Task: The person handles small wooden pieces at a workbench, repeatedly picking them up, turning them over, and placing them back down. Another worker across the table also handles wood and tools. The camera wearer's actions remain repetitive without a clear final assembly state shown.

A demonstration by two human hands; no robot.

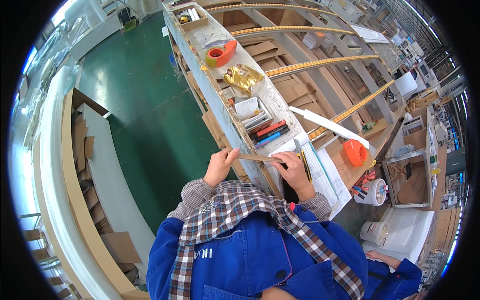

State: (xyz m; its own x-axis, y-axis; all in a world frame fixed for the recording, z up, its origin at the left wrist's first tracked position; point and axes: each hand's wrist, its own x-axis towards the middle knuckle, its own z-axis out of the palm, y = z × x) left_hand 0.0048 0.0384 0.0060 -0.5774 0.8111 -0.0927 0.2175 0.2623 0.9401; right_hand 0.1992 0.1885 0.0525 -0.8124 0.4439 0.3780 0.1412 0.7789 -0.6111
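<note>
— Brown, thin wooden strip (255, 158) held level over the near end of the long bench (212, 90), between both hands.

— Left hand (218, 167) where?

— At the strip's left end, fingers closed on it, just past the bench's left edge. Right hand (295, 172) at the other end, fingers pinched together on the strip, resting over the white papers (320, 170).

— Other things close by?

— Black and yellow tool (303, 161) lying on the papers, just beside the right hand. Red, black and blue pens (270, 132) a little farther up the bench, then a small white stack (250, 110), a crumpled gold wrapper (242, 77) and an orange tape dispenser (221, 54). Orange roll (355, 152) at the right edge, near a white flat bar (327, 124).

— How to hold it well, probably?

— Better to keep both ends at same height, no twisting, since so thin a strip likely bends or snaps easily. Good also to grip lightly, and to keep the right wrist clear of the tool, so nothing gets pushed off the papers.
</note>
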